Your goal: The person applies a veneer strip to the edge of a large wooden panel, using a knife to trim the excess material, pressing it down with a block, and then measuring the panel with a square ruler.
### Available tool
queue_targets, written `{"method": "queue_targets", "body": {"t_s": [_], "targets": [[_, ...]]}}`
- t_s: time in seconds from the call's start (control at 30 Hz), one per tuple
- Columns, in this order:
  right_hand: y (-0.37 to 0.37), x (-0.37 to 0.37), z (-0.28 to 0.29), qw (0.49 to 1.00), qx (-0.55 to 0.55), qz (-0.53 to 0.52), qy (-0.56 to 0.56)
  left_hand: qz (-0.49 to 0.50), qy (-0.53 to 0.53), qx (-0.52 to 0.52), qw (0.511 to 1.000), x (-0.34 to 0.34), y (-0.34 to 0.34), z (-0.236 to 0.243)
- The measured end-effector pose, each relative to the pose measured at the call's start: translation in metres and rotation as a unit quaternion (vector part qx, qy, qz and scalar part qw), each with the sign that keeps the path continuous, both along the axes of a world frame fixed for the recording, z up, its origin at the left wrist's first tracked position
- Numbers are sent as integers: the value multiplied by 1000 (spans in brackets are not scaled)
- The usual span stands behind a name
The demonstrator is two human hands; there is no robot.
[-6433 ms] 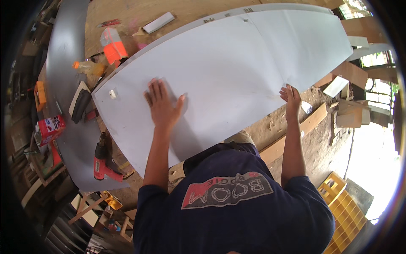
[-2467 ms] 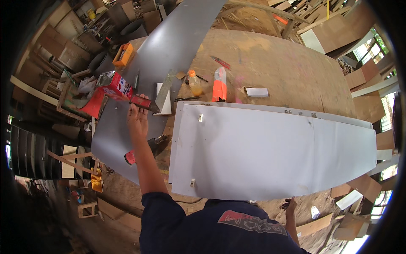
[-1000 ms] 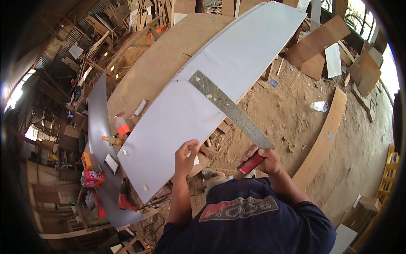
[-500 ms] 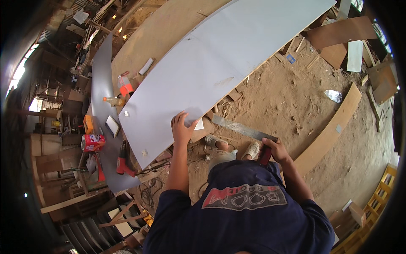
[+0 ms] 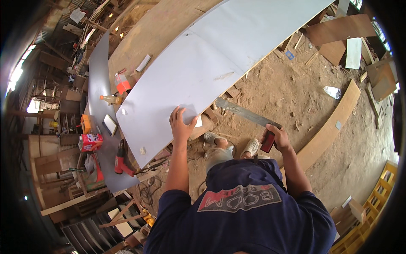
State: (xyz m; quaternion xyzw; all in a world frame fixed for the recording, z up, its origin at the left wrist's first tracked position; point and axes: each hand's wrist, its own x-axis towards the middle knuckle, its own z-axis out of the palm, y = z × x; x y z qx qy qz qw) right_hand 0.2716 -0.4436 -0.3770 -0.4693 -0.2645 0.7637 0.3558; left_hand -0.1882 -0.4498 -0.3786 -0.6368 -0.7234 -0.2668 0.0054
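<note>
My left hand (image 5: 182, 123) rests on the near edge of a long pale grey sheet (image 5: 169, 89), fingers spread and thumb apart. By its thumb, a small white patch (image 5: 198, 122) shows at the sheet's edge. My right hand (image 5: 277, 137) is closed on the red handle of a handsaw (image 5: 247, 114). The saw's long, worn grey blade points up and left, its tip near the edge of the sheet and over the dirt floor. Whether the tip touches the sheet I cannot tell.
Left of the sheet, a dark metallic panel (image 5: 99, 80) bears a red heat gun or drill (image 5: 122, 158), a red tin (image 5: 90, 142) and a white-faced block (image 5: 110, 125). A bottle (image 5: 111, 99) lies nearby. A curved wooden strip (image 5: 327, 127) and wood scraps lie at right.
My right hand has risen slightly, and the saw's blade has swung up nearer the sheet's edge. My left hand stays on the sheet. The whole view has shifted slightly.
</note>
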Motion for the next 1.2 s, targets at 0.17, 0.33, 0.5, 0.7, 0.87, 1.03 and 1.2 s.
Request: {"method": "queue_targets", "body": {"t_s": [0.17,0.33,0.5,0.7,0.87,1.03,1.2], "targets": [[0,3,2,1000,12,-11,-24,10,-5,-1,1000,0,-1,-5],[0,3,2,999,20,-26,-16,19,-7,-10,1000,0,0,-8],[10,5,11,999,12,-31,-12,27,5,-23,999,0,-1,-8],[24,3,21,999,1,-36,-20,18,11,-19,1000,3,-1,-4],[22,-49,-15,997,1,-70,14,11,47,-41,998,12,-2,2],[72,-147,-71,988,14,-157,-3,-13,80,-54,995,13,3,2],[106,-199,-35,973,-6,-215,88,0,98,-93,991,5,-1,-1]]}}
